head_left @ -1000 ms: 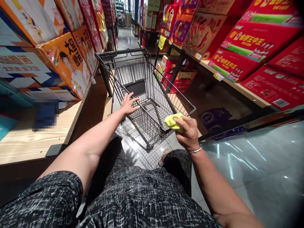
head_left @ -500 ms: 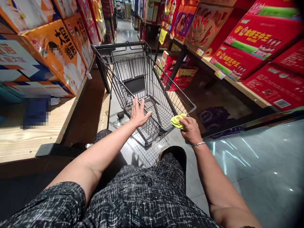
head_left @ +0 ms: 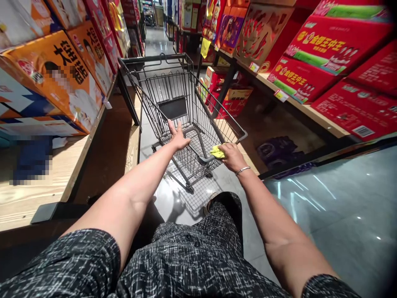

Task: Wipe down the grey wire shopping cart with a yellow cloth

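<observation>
A black wire shopping cart (head_left: 173, 106) stands in the aisle in front of me, its handle end at the far side. My left hand (head_left: 178, 138) reaches over the near left of the basket with its fingers spread, holding nothing; whether it touches the rim I cannot tell. My right hand (head_left: 231, 156) grips a crumpled yellow cloth (head_left: 218, 152) at the basket's near right rim. The cloth lies by the grey corner piece of the rim. Part of it is hidden inside the fingers.
To the left, a wooden shelf (head_left: 70, 176) bears orange boxes (head_left: 58, 78). On the right, red boxes (head_left: 328, 41) are stacked on another shelf, with purple packages (head_left: 274, 151) beneath. Grey tiled floor (head_left: 350, 215) runs to the lower right, and the aisle continues beyond the cart.
My right hand has moved left along the near rim with the cloth. My left hand has shifted slightly forward, its fingers still spread. The view has turned a little to the right.
</observation>
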Action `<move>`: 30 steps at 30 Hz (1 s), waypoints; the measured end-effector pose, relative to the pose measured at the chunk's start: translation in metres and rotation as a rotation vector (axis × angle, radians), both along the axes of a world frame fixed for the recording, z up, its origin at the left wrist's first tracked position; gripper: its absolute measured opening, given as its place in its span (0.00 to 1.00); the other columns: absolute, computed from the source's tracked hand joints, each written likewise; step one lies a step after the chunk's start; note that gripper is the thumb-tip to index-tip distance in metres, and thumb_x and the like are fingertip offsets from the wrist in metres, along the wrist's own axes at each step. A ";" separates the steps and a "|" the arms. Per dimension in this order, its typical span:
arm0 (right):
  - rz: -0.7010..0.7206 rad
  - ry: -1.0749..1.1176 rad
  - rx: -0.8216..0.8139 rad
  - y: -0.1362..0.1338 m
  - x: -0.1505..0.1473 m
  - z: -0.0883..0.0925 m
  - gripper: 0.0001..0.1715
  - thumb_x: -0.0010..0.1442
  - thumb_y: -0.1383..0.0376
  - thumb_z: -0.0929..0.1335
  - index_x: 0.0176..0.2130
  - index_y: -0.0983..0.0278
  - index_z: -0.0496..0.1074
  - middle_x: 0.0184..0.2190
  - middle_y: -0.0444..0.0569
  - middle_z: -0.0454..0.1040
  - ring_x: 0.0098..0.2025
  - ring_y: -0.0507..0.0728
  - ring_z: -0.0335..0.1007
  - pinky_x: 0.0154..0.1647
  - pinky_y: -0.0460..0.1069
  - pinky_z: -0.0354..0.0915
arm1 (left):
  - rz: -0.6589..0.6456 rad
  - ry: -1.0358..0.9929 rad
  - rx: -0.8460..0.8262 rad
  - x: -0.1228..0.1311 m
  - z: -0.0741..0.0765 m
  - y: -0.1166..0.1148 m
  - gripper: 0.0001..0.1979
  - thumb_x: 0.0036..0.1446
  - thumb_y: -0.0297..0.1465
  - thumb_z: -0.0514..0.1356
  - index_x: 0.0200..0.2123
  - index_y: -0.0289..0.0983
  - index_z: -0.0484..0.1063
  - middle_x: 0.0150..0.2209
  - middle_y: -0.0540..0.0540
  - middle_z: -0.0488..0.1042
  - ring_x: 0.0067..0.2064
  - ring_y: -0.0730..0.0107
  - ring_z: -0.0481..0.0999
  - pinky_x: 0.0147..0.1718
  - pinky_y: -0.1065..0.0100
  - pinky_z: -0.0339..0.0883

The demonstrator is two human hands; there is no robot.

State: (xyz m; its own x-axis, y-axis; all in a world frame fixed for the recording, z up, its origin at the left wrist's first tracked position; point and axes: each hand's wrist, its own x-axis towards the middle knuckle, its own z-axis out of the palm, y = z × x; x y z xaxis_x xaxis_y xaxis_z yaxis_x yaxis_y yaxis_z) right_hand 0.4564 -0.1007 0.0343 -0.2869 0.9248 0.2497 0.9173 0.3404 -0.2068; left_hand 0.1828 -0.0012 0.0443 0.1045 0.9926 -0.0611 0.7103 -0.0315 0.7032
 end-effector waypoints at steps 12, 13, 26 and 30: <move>0.012 0.069 -0.077 0.053 -0.123 0.006 0.27 0.56 0.74 0.66 0.55 0.60 0.72 0.52 0.53 0.73 0.53 0.64 0.58 0.54 0.58 0.60 | -0.652 0.259 0.193 -0.074 0.018 -0.002 0.29 0.72 0.43 0.41 0.62 0.40 0.72 0.55 0.44 0.79 0.57 0.54 0.76 0.65 0.53 0.56; 0.004 0.065 -0.069 0.055 -0.129 0.007 0.28 0.56 0.75 0.66 0.55 0.61 0.72 0.52 0.54 0.73 0.53 0.64 0.58 0.54 0.58 0.60 | -0.674 0.273 0.206 -0.077 0.017 -0.007 0.31 0.72 0.44 0.39 0.64 0.40 0.71 0.54 0.43 0.80 0.55 0.54 0.77 0.62 0.55 0.59; -0.205 0.157 0.052 0.003 -0.181 -0.088 0.36 0.56 0.75 0.64 0.63 0.59 0.66 0.65 0.57 0.59 0.64 0.66 0.49 0.66 0.63 0.55 | -0.556 0.284 0.194 -0.075 0.005 -0.030 0.39 0.72 0.50 0.32 0.76 0.31 0.42 0.56 0.36 0.76 0.57 0.50 0.72 0.59 0.55 0.52; -0.037 0.019 -0.231 -0.023 -0.181 -0.134 0.28 0.59 0.77 0.64 0.55 0.57 0.73 0.58 0.55 0.66 0.56 0.63 0.56 0.57 0.58 0.62 | -0.552 0.267 0.145 -0.074 0.007 -0.037 0.36 0.73 0.47 0.34 0.75 0.32 0.47 0.56 0.38 0.76 0.58 0.52 0.70 0.61 0.55 0.51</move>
State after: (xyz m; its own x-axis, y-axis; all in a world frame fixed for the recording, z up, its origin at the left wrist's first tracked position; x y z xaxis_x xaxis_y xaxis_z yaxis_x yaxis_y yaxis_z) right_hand 0.2753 -0.1241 -0.1001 -0.2487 0.9679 0.0350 0.9235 0.2479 -0.2926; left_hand 0.1086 -0.0377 0.0514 0.6035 0.7970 -0.0241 0.7125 -0.5255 0.4651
